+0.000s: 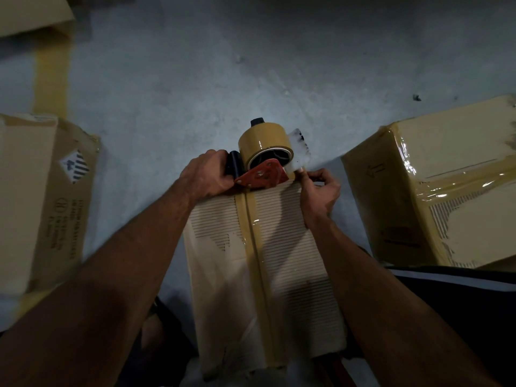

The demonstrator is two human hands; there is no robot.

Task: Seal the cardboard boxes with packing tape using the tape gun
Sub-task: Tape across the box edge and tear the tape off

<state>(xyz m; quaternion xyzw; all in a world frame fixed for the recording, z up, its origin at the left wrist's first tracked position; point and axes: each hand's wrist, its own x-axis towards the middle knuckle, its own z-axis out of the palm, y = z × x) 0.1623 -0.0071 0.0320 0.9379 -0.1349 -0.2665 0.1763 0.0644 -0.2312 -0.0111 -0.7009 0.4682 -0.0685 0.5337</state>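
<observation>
**Tape gun at the far edge of the middle box, both hands engaged**

I see my left hand [208, 174] wrapped around the black handle of the tape gun [262, 166], fingers curled tight over it, knuckles up. The gun sits just to the right of that hand, its red body resting on the far edge of the cardboard box [262, 263] that runs back toward me between my forearms. The brown roll of packing tape [264, 142] stands on the gun, beyond and to the right of my left knuckles.

My right hand [321, 192] is on the other side of the gun, near the box's far right corner. Its fingers are curled, and the thumb and forefinger are brought together at the tape edge beside the gun's clear plate; I read it as a pinch on the tape, though the exact contact is small and dim. The heel of that hand lies on the box top.

A strip of tape [258, 247] runs down the box's centre seam, from under the gun toward me.

Out past my left forearm lies another box [42, 196]; out past my right hand sits a taped box [446, 185]. All rest on a grey floor [181, 79].
</observation>
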